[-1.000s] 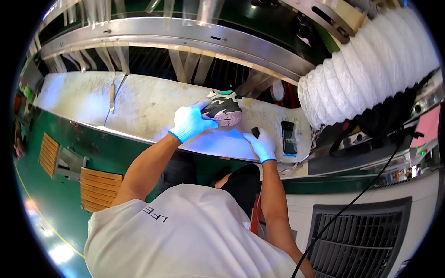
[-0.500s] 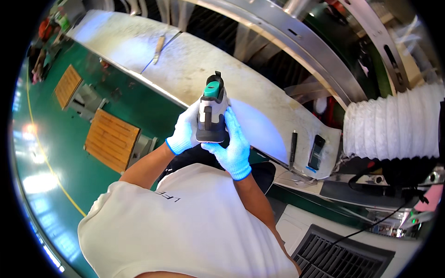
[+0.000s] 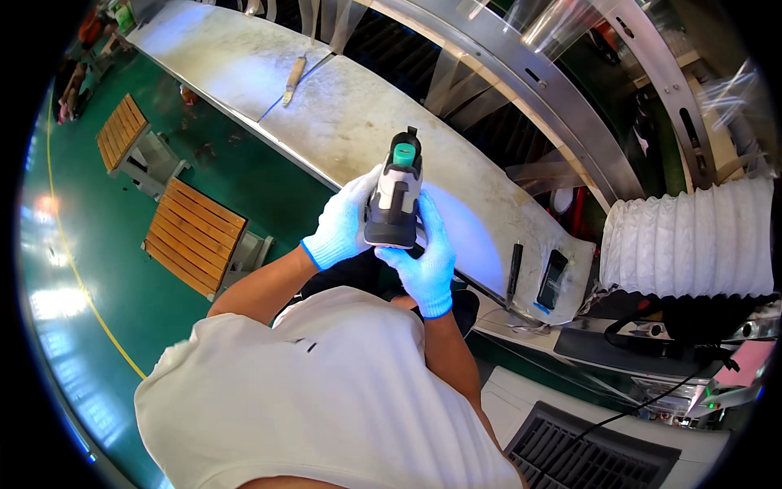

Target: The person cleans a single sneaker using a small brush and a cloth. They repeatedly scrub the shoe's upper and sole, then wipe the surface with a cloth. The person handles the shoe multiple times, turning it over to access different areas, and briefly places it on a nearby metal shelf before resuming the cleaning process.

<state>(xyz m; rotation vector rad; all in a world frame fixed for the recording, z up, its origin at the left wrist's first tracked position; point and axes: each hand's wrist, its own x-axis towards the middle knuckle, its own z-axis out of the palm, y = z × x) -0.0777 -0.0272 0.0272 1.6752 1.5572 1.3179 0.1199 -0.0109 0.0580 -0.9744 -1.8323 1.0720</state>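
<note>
Left gloved hand (image 3: 344, 226) gripping grey-black sneaker with green tongue (image 3: 396, 197) | right gloved hand (image 3: 423, 254) clasping its side | both hovering over long pale worktable (image 3: 342, 114)

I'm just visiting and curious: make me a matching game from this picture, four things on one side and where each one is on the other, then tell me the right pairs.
Things:
1. shoe
2. wooden-handled tool
3. white ribbed hose
4. wooden slatted stand

Places:
A. on the green floor, to the person's left
B. at the right end of the bench
C. held in both gloved hands
D. lying on the far part of the bench top

Pairs: 1-C, 2-D, 3-B, 4-A. The left hand and the right hand both wear pale blue gloves and close around the shoe above the bench.
</note>
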